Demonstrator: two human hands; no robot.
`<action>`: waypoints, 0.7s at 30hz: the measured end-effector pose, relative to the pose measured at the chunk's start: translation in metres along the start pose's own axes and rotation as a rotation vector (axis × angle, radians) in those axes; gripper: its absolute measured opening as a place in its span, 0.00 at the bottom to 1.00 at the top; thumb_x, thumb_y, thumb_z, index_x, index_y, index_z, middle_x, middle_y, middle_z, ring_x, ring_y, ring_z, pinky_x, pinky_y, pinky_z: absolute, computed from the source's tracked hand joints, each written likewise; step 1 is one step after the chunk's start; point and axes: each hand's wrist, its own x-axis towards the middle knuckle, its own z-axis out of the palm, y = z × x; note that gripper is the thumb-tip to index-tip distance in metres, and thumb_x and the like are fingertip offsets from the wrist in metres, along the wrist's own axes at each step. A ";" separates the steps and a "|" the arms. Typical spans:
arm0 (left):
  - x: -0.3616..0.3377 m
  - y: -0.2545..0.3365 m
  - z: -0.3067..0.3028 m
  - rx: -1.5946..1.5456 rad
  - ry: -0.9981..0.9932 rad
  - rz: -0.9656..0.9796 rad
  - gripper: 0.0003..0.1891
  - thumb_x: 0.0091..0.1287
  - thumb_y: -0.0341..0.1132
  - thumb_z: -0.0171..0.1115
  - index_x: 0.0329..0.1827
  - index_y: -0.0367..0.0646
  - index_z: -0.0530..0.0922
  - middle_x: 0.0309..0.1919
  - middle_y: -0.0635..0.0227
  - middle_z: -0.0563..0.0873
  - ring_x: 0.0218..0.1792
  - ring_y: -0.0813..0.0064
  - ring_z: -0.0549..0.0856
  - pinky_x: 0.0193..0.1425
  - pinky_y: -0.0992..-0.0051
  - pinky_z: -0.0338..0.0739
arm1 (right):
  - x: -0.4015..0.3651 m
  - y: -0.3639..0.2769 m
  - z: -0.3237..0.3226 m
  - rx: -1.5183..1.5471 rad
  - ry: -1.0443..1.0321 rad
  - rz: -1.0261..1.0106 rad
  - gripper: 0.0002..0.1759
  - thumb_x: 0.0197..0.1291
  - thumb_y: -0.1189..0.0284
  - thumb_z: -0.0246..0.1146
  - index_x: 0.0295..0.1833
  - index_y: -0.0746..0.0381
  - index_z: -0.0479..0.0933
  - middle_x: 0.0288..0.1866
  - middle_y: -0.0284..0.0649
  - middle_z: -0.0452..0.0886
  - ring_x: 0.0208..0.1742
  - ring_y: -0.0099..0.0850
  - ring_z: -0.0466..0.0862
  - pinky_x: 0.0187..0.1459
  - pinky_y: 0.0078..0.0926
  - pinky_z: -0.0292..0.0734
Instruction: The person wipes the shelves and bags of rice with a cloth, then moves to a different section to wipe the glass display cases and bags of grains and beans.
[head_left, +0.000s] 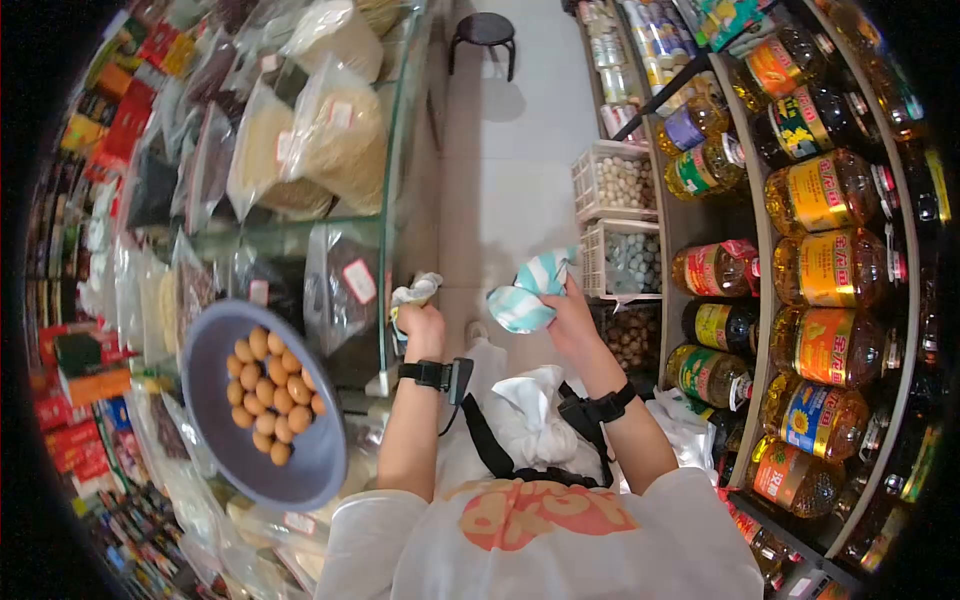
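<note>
My left hand [422, 322] is closed round a crumpled whitish cloth [418, 290], beside the edge of the glass shelf. In my right hand [572, 312] is a bunched cloth or bag with teal and white stripes [532, 290], held over the aisle floor. The two hands are apart. To the left of my left arm, a grey-purple bowl [205, 420] with several brown eggs [268, 392] in it rests over the bagged goods.
Glass shelves [388, 190] with bagged dry goods line the left side. On the right, racks hold oil bottles [820, 262], beside egg crates [595, 258] on the floor. A black stool [484, 30] stands farther up the aisle.
</note>
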 end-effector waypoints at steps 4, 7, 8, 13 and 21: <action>0.102 -0.047 -0.023 -0.024 -0.258 -0.034 0.05 0.59 0.32 0.47 0.29 0.44 0.71 0.31 0.58 0.82 0.32 0.58 0.82 0.41 0.62 0.80 | 0.021 -0.040 0.014 0.023 0.095 -0.067 0.34 0.53 0.89 0.49 0.68 0.62 0.59 0.60 0.43 0.72 0.61 0.39 0.74 0.60 0.37 0.72; 0.069 -0.018 0.045 0.032 -0.347 -0.038 0.08 0.64 0.26 0.44 0.26 0.46 0.68 0.30 0.58 0.81 0.32 0.60 0.80 0.46 0.64 0.78 | 0.050 -0.057 -0.004 0.070 0.090 -0.113 0.35 0.50 0.89 0.48 0.67 0.61 0.59 0.58 0.43 0.73 0.57 0.39 0.77 0.57 0.35 0.76; 0.072 -0.018 0.061 0.039 -0.352 -0.038 0.08 0.64 0.26 0.44 0.26 0.46 0.68 0.30 0.58 0.81 0.32 0.60 0.80 0.46 0.64 0.78 | 0.063 -0.064 -0.009 0.116 0.110 -0.111 0.34 0.50 0.90 0.48 0.66 0.62 0.60 0.57 0.43 0.73 0.57 0.39 0.77 0.57 0.36 0.76; 0.114 -0.031 0.130 0.069 -0.063 0.072 0.08 0.60 0.27 0.44 0.22 0.43 0.67 0.28 0.55 0.81 0.26 0.59 0.78 0.42 0.64 0.78 | 0.125 -0.121 -0.009 0.241 0.218 -0.069 0.29 0.52 0.88 0.48 0.62 0.62 0.63 0.55 0.45 0.73 0.55 0.41 0.78 0.55 0.39 0.77; 0.203 -0.028 0.225 0.317 -0.465 -0.069 0.09 0.66 0.29 0.44 0.32 0.42 0.74 0.33 0.62 0.82 0.34 0.68 0.81 0.49 0.74 0.77 | 0.278 -0.224 -0.020 0.295 0.081 -0.065 0.26 0.56 0.85 0.52 0.62 0.60 0.63 0.56 0.43 0.75 0.57 0.39 0.77 0.58 0.38 0.75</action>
